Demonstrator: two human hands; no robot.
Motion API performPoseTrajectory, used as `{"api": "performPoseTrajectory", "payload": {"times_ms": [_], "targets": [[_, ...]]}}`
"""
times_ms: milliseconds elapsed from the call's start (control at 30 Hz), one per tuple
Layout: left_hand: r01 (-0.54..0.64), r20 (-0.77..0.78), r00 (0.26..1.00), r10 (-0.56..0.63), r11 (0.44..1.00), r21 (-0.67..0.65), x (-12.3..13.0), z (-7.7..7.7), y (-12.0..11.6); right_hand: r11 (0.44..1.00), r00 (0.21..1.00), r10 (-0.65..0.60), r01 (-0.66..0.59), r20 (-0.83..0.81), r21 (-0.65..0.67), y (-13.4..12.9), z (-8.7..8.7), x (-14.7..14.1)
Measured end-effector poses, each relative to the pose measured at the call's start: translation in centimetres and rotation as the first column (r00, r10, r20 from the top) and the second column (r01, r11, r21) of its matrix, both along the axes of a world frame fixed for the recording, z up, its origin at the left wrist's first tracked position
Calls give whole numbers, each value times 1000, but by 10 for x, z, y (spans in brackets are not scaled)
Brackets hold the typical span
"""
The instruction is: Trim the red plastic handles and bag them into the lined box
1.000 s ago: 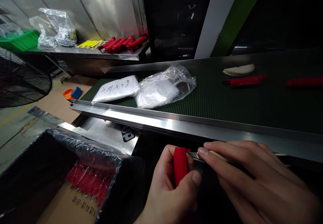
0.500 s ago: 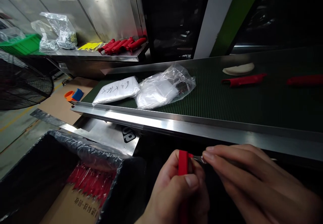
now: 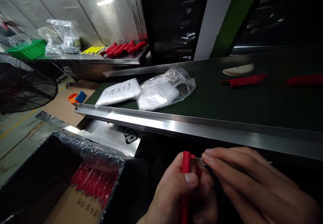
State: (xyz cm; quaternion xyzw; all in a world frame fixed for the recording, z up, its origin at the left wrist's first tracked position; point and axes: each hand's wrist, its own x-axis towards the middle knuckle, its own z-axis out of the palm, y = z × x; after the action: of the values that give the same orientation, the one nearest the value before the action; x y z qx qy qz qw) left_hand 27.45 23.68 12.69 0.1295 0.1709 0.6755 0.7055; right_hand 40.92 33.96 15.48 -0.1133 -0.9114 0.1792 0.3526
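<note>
My left hand (image 3: 174,190) is wrapped round a long red part (image 3: 186,165) at the bottom centre, with the thumb pressed on its side. A small metal piece (image 3: 198,160) sticks out to the right from the top of the red part. The fingertips of my right hand (image 3: 242,177) are closed on the outer end of that metal piece. My right palm and the lower part of the red part are mostly hidden.
A green conveyor (image 3: 209,99) bears plastic bags (image 3: 161,89), a white packet (image 3: 118,92), red parts (image 3: 243,81) and a pale curved piece (image 3: 238,70). A lined box (image 3: 123,170) with wrapped red items stands lower left. Beyond are a fan (image 3: 25,86) and a metal shelf (image 3: 96,59).
The view has shifted slightly, so the shelf, fan and box appear further right. My left hand and the red part sit a little further right, nearer my right fingertips.
</note>
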Motion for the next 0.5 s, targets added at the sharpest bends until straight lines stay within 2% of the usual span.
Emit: {"api": "performPoseTrajectory", "payload": {"times_ms": [200,367,433,500], "targets": [[56,-28,998,-55,996,64,-1,2,1,1000,1000,-17,17,-7,1,-1,-4,-2],[-30,-2,1000,30,998,47,7,6,-1,990,989,-142,141,-41,-21,3,-6,2],[-18,8,1000,17,998,58,8,7,-1,995,995,-97,96,-32,-18,4,-6,5],[55,-1,999,-55,995,79,6,6,1,1000,1000,-29,29,-11,10,6,-6,8]]}}
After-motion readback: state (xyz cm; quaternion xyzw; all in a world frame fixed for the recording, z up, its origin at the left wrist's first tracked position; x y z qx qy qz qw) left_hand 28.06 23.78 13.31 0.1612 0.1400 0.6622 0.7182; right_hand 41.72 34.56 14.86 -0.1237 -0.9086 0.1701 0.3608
